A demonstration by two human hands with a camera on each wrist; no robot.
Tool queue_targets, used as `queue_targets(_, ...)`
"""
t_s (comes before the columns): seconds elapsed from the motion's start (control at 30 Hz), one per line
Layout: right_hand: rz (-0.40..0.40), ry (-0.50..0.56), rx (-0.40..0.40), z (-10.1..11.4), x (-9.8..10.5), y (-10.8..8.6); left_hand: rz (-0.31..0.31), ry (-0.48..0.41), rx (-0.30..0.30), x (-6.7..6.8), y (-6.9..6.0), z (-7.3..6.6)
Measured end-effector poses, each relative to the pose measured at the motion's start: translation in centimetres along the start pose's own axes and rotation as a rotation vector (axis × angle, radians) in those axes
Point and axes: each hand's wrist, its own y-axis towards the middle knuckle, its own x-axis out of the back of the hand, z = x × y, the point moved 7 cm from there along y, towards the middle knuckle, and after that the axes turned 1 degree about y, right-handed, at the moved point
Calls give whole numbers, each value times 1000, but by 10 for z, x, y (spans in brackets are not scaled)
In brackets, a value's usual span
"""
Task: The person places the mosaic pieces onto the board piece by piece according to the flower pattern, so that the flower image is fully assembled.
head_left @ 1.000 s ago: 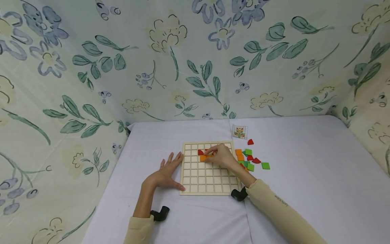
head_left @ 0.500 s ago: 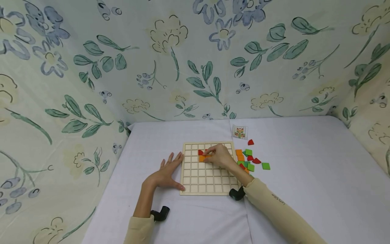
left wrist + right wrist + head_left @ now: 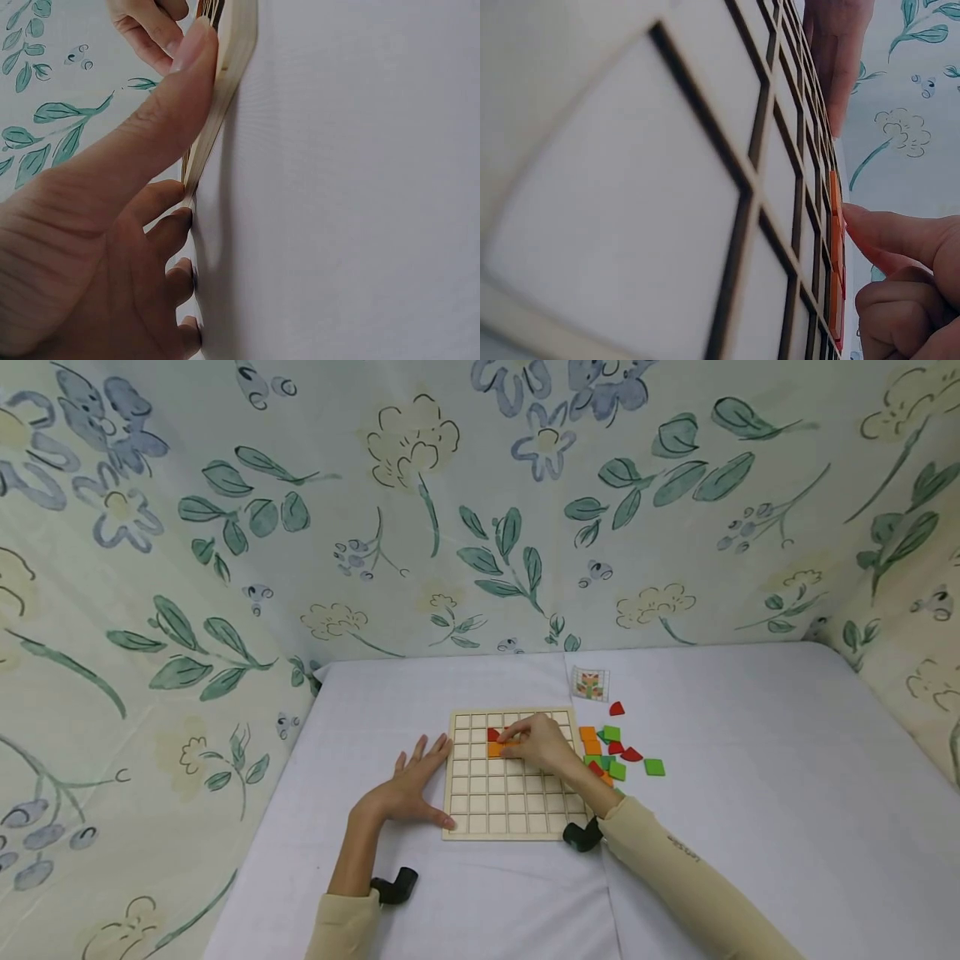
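one wooden grid board [image 3: 480,806] on table [image 3: 750,718]; left hand [image 3: 405,789] spread wide, holding nothing, against its left edge; right hand [image 3: 546,745], fingertips close together, grip indeterminable, at orange tiles [image 3: 494,750] in the upper cells; hazard: adjacent red quarter-circle tile [image 3: 492,734] possibly dislodged by brushing fingers.

Clock centred on the board [image 3: 478,784]: the left hand [image 3: 405,792] blocks the 9 o'clock edge, the right hand [image 3: 543,744] covers squares toward 1, and its sleeve [image 3: 690,877] bars 4. Loose tiles [image 3: 592,748] clutter 3 o'clock, a card [image 3: 591,685] lies at 1, and hanging cloth [image 3: 408,443] closes off 12. Open table [image 3: 502,902] remains at 6 between the arms, at 11, and beyond the tiles at 3.
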Motion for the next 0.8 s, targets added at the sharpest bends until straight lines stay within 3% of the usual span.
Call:
queue_targets(0.23,-5,20,-14,-5,20,-7,-10,-6,1,0,0,-1)
queue_targets(0.53,-33,6,-82,-29,68,-28,-3,-12,2,-1,0,-1)
queue_targets(0.8,-63,-79,-111,-52,103,-45,-6,-15,3,-1,0,0)
